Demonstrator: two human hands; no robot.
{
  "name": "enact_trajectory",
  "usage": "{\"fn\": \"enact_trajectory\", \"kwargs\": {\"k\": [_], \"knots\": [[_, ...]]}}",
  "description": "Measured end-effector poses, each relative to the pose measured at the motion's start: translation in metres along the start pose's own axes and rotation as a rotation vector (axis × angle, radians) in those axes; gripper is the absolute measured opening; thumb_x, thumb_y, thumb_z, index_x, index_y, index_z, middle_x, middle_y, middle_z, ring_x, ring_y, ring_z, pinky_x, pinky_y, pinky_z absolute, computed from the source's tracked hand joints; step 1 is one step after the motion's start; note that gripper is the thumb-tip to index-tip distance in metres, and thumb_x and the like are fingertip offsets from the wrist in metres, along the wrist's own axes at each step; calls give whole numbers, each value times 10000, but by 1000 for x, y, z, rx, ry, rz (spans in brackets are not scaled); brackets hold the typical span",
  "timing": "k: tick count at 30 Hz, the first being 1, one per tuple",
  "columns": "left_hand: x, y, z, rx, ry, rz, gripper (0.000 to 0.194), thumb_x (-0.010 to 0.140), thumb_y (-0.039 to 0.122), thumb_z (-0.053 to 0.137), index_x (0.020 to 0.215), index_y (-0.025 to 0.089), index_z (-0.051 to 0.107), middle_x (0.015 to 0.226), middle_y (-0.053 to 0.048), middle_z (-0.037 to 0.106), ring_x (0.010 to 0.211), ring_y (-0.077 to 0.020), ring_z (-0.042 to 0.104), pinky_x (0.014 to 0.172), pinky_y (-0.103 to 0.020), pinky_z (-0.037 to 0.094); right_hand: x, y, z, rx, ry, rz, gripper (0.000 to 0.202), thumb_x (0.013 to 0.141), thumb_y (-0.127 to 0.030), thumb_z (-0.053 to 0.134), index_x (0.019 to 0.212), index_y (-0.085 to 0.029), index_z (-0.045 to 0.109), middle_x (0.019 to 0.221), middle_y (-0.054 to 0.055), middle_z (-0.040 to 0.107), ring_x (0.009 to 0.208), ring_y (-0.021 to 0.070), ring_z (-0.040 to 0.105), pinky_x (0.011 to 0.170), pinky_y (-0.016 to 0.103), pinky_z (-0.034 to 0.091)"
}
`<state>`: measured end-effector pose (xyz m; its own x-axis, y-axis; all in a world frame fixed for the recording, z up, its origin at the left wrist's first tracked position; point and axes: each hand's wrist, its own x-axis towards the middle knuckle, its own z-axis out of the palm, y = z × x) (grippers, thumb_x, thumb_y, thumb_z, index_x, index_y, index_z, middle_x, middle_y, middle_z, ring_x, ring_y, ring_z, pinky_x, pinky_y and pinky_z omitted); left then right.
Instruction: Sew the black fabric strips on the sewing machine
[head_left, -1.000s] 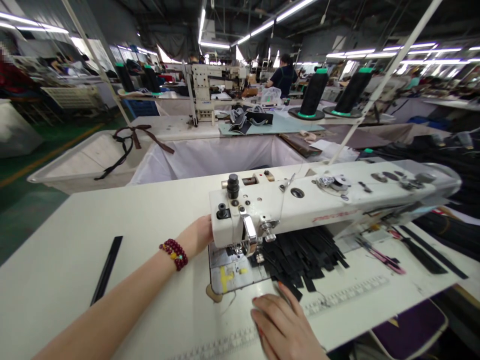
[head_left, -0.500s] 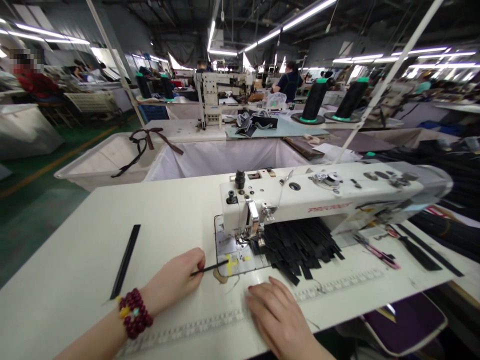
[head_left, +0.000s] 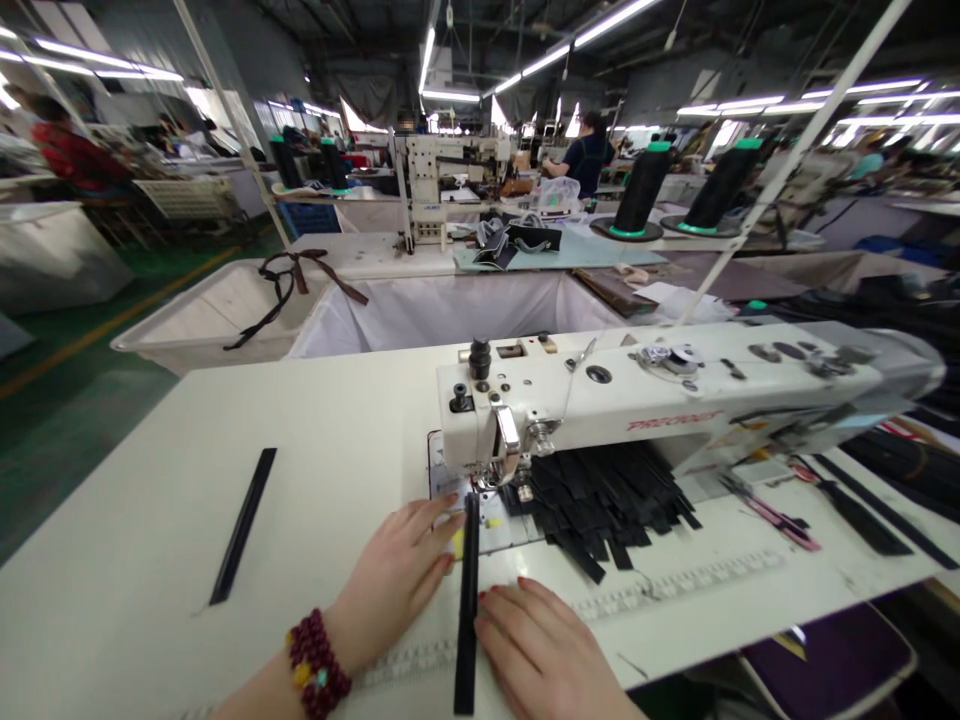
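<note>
A narrow black strip (head_left: 466,620) lies lengthwise on the white table, its far end just in front of the presser foot (head_left: 495,470) of the sewing machine (head_left: 585,400). Along its left edge rests my left hand (head_left: 397,580), fingers stretched out and tips close to the needle plate (head_left: 510,537). My right hand (head_left: 544,645) lies flat on the other side, fingertips touching the strip's right edge. A heap of black strips (head_left: 611,500) sits under the machine arm. Another black strip (head_left: 244,525) lies alone on the left.
A printed ruler scale (head_left: 682,582) runs along the table (head_left: 322,430) near its front. Pink-handled snips (head_left: 776,515) lie to the right. Beyond the table stand a white-lined bin (head_left: 450,310) and black thread cones (head_left: 641,190). A person (head_left: 589,160) works farther back.
The black strip, earlier pinched in my left hand, now lies flat and straight before the presser foot. My left hand has moved right and its fingers have straightened. My right hand stays close by.
</note>
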<state>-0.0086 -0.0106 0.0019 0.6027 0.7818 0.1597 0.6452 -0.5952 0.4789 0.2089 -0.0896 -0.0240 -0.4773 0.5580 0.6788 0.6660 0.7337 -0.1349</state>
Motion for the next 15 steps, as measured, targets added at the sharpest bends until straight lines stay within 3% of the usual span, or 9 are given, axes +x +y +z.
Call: {"fn": "enact_trajectory", "kwargs": {"k": [3,7,9,11,15], "knots": [[0,-3,-1,229,-158,197,481,919,319,571,1382,221,486,1513,-96,468,1373,-319,418,1102,-542,410,-8,-3,9,-20,16,-33,174,984,-273,511,985,-218,676,1052,14,727,1034,162,633,1169,363,300],[2,4,7,382,-187,154,536,943,456,511,1391,162,488,1507,-111,476,1360,-333,441,1104,-579,398,-13,2,6,-24,-110,-61,192,971,-346,549,998,-195,665,1121,54,711,1116,187,607,1216,404,191],[3,9,9,411,-186,126,559,946,483,490,1394,149,488,1510,-117,468,1359,-338,444,1100,-573,404,-12,8,-1,17,-247,-85,333,962,-460,541,1056,-162,656,1181,93,691,1186,217,573,1218,408,197],[2,12,10,420,-190,120,573,947,479,483,1409,140,470,1525,-120,446,1369,-331,434,1101,-549,412,-11,13,-8,50,-338,-116,374,949,-473,561,1104,-143,645,1222,111,674,1228,233,548,1213,413,221],[-4,13,10,423,-186,143,580,952,469,469,1422,130,449,1516,-118,460,1364,-313,445,1108,-522,411,-11,15,-10,65,-301,-134,304,954,-393,573,1096,-135,651,1218,106,677,1233,229,546,1226,427,187]]}}
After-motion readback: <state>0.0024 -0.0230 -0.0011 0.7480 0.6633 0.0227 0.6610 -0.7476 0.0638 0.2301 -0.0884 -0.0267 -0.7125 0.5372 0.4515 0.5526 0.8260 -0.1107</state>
